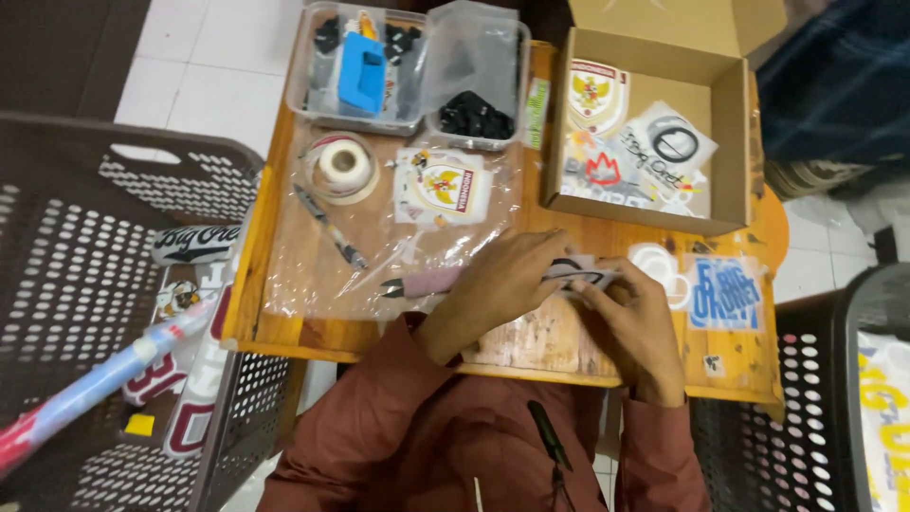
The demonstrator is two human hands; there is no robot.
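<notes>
Two hands meet at the middle of the frame over one small sticker sheet (pixel 580 276), pale with a dark oval print. My left hand (pixel 498 284) lies across its near end, fingers curled down on it, and my right hand (pixel 633 318) pinches the far end between thumb and fingertips, so both are grasping the sheet, neither released. The sheet sits low against the wooden table (pixel 531 346), just below the open cardboard box (pixel 725 114).

To do this well, I judge I should keep the left hand pressing flat so the sheet does not slide, and let the right fingertips work only the edge (a slow peel at a shallow angle tears less). I cannot tell whether a layer has already lifted; my fingers hide it.

Just left of my left hand a small tool with a pinkish handle (pixel 417 283) rests on a clear plastic film (pixel 313 275); I want my wrist clear of its tip. On that film, further up, lie a crest sticker (pixel 442 186), a pen (pixel 329 226) and a roll of tape (pixel 342 163). At the right edge of the table a blue and white sticker (pixel 724 292) lies flat. Two clear plastic tubs (pixel 417 118) stand along the top edge, and a dark perforated basket (pixel 57 284) fills the left of the frame.
</notes>
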